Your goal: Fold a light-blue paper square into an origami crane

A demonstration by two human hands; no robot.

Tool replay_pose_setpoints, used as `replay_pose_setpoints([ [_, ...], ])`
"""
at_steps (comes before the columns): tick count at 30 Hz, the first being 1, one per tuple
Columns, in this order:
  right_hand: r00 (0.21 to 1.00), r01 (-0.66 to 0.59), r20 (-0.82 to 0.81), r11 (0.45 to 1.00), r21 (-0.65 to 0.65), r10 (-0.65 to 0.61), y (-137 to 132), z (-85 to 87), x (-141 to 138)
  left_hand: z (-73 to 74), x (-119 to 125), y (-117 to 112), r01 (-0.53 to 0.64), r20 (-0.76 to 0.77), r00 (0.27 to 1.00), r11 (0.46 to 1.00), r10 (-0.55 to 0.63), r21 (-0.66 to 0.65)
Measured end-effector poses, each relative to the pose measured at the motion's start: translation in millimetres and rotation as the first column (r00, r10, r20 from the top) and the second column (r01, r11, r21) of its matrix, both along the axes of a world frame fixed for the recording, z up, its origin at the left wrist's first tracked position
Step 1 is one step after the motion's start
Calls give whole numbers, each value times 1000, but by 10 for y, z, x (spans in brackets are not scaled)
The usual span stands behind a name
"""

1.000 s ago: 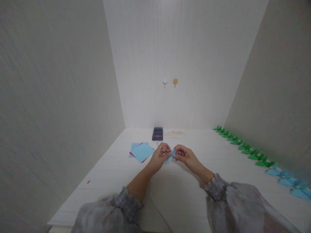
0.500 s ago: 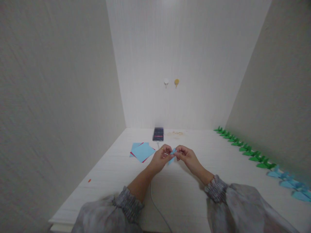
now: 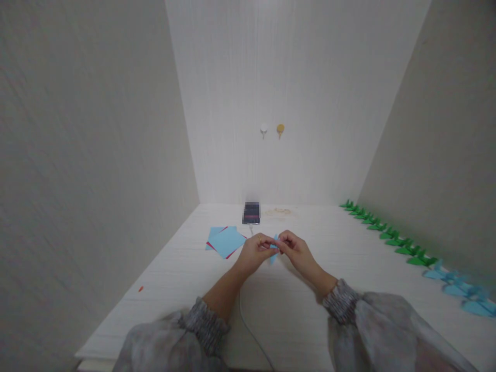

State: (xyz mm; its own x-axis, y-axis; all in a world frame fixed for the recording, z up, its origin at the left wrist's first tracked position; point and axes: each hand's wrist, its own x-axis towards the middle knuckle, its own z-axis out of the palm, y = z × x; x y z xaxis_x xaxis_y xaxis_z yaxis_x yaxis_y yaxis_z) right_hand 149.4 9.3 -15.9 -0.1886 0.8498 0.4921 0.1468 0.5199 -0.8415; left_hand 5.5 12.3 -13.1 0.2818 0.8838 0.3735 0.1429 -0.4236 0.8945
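Observation:
Between my two hands, above the middle of the white table, is a small folded piece of light blue paper (image 3: pixel 274 257). My left hand (image 3: pixel 256 251) pinches it from the left with thumb and fingers. From the right, my right hand (image 3: pixel 295 248) pinches it too, fingertips close to those of the left. The fingers hide much of the paper, so its exact folded shape cannot be made out. Just left of my left hand lie square sheets of paper (image 3: pixel 226 243), light blue with red edges showing beneath.
A phone (image 3: pixel 251 213) with a cable (image 3: pixel 248 328) stands at the back wall. Along the right wall runs a row of green folded paper figures (image 3: pixel 391 238), then light blue ones (image 3: pixel 457 287). An orange scrap (image 3: pixel 141 289) lies at left. Two hooks (image 3: pixel 280 128) are on the wall.
My fingers have shifted slightly on the blue paper, and the left fingers now lie straighter across it. The folded piece has turned a little more upright. The view has moved slightly.

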Motion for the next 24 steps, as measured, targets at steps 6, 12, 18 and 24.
replay_pose_setpoints([
  [6,989,96,97,988,120,-108,5,7,-2,-15,5,14,-25,-13,1000,997,26,77],
  [12,975,164,127,979,124,-180,-19,20,15,7,7,5,20,-38,999,996,-16,87],
  [18,957,206,185,971,117,-225,-33,2,32,24,3,9,31,-80,996,996,-24,83],
  [24,984,151,87,988,21,-152,10,-33,24,9,10,17,18,-130,992,995,-5,99],
])
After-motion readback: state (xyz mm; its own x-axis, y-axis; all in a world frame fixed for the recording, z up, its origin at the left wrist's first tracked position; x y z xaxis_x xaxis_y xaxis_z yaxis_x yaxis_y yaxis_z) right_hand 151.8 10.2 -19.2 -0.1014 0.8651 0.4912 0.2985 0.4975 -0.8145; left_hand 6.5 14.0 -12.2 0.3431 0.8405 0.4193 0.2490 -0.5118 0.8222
